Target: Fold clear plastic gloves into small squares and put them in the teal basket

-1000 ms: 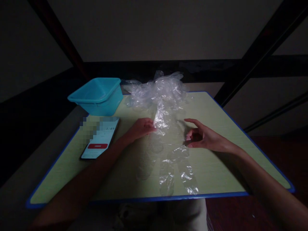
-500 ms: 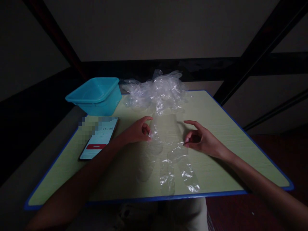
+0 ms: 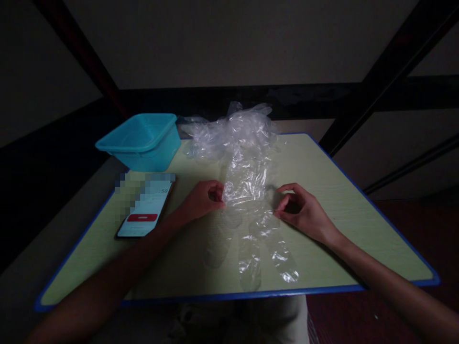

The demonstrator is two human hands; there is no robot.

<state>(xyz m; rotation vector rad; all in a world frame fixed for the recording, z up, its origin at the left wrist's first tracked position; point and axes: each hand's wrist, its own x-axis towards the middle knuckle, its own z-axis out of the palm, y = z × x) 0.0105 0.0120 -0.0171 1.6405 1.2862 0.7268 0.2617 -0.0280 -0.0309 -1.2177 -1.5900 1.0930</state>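
A clear plastic glove [image 3: 250, 229] lies flat on the pale green table, its fingers pointing toward the near edge. My left hand [image 3: 210, 198] pinches the glove's left side, thumb and fingertips together at the film. On the opposite side my right hand [image 3: 296, 208] pinches the glove's right edge between thumb and fingertip, the other fingers curled. Behind the glove, a crumpled pile of clear plastic gloves [image 3: 247, 126] touches or overlaps its cuff; where one ends and the other begins is hard to tell.
A blue plastic basket [image 3: 143, 160] stands at the table's back left. In front of it lies a phone [image 3: 143, 217] with a lit screen, close to my left forearm. The table [image 3: 333, 258] has a blue rim. Dark metal bars rise behind.
The film between my hands now looks wrinkled and shiny up to the pile, where it lay smoother before. My left fingers have drawn closer together; my right index finger is slightly lower.
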